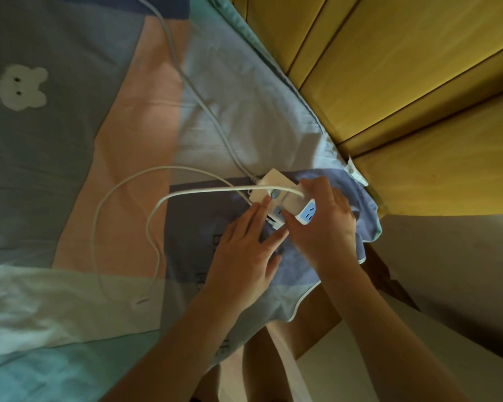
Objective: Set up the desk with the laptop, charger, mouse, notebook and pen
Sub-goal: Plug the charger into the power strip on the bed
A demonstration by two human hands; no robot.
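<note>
a thin white charger cable (122, 216) loops on the patchwork bedsheet (70, 175) at 9 o'clock, the left hand (244, 250) lies flat with straight fingers against the white power strip (282, 195) at centre, and at 3 o'clock of it the right hand (325, 219) grips the strip's end.

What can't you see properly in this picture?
- Head view: whether the charger plug sits in the power strip; the right hand covers it.
- The strip's near end, behind the left hand.
- Where the thick grey cord goes: cut off by the top edge.
- The thin cable's tip: too small.
</note>
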